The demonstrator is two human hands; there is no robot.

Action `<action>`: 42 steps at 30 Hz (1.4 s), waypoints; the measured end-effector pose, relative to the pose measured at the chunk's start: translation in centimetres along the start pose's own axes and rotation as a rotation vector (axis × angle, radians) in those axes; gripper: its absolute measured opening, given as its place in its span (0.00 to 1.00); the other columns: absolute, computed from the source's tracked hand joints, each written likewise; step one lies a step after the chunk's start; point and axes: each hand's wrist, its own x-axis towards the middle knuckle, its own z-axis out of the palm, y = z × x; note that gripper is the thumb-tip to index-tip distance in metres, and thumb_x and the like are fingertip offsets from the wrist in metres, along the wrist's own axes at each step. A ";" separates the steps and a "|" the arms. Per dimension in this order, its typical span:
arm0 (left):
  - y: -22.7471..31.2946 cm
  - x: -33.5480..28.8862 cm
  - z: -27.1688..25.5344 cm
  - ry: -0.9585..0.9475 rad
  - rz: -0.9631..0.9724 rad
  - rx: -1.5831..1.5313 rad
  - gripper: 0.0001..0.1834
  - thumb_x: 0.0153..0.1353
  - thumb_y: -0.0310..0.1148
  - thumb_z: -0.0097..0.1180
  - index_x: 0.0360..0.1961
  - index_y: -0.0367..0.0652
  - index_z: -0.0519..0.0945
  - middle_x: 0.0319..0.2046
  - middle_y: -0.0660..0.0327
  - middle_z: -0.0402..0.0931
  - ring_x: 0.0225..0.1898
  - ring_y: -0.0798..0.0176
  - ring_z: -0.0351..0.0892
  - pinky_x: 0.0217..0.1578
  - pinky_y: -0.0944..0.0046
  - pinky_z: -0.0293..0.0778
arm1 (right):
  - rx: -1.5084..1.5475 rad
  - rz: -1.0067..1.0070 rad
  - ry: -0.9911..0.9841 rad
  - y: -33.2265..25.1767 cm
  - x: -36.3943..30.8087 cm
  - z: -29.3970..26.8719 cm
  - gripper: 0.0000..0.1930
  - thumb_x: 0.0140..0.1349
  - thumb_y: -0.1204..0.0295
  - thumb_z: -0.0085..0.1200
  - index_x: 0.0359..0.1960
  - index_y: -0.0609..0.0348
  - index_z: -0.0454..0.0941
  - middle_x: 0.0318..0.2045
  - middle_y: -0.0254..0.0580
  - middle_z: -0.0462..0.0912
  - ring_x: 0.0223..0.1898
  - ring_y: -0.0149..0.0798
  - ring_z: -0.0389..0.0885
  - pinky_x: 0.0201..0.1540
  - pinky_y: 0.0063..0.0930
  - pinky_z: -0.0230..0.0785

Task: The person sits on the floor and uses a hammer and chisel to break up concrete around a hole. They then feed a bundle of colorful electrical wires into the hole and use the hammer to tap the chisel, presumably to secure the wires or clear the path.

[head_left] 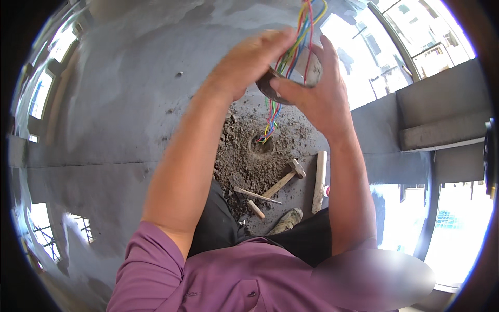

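A bundle of coloured wires (271,119) in red, blue, green and yellow rises out of a hole (262,143) in the floor. Higher up, the wires pass through a dark, round, ring-like piece (270,89), held tilted well above the floor. My right hand (323,99) grips its near right side, thumb on the rim and fingers spread up behind. From the left, my left hand (255,58) reaches across the ring's far left side, fingers stretched alongside the wires. Its thumb and exact contact are hidden, and its fingertips are slightly blurred.
Loose rubble and soil (241,140) surround the hole. Nearer me lie a hammer (286,179) with a wooden handle, a thin chisel-like rod (254,194) and a short wooden handle (255,209). A pale tube (319,182) lies right of them, near my shoe (286,221).
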 end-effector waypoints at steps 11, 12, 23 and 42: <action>2.1 -1.0 -1.9 0.167 0.217 -0.730 0.23 0.67 0.40 0.53 0.57 0.34 0.72 0.49 0.50 0.79 0.46 0.53 0.82 0.51 0.57 0.79 | 0.077 -0.397 0.106 -3.0 3.8 -2.7 0.70 0.44 0.39 0.72 0.73 0.74 0.38 0.69 0.72 0.55 0.69 0.64 0.60 0.68 0.50 0.59; 2.7 -1.2 -1.9 0.232 0.248 -0.765 0.26 0.66 0.40 0.53 0.59 0.35 0.70 0.52 0.49 0.76 0.49 0.50 0.80 0.54 0.50 0.76 | 0.115 -0.392 0.114 -3.1 3.8 -3.2 0.70 0.44 0.39 0.72 0.73 0.74 0.37 0.69 0.73 0.55 0.69 0.63 0.60 0.68 0.49 0.59; 2.4 -6.4 -17.1 0.415 0.127 -0.455 0.23 0.66 0.44 0.45 0.58 0.47 0.74 0.54 0.57 0.78 0.54 0.54 0.77 0.38 0.49 0.76 | 0.373 0.631 0.208 13.3 -2.0 0.9 0.46 0.58 0.45 0.60 0.66 0.75 0.62 0.59 0.68 0.73 0.63 0.56 0.72 0.62 0.40 0.66; -31.8 -31.2 -34.0 0.526 -1.035 1.183 0.46 0.59 0.51 0.57 0.65 0.20 0.60 0.65 0.30 0.61 0.69 0.37 0.60 0.68 0.50 0.57 | -0.349 1.194 -0.804 19.5 -30.3 13.6 0.30 0.60 0.47 0.58 0.48 0.67 0.82 0.53 0.58 0.81 0.57 0.55 0.79 0.58 0.42 0.72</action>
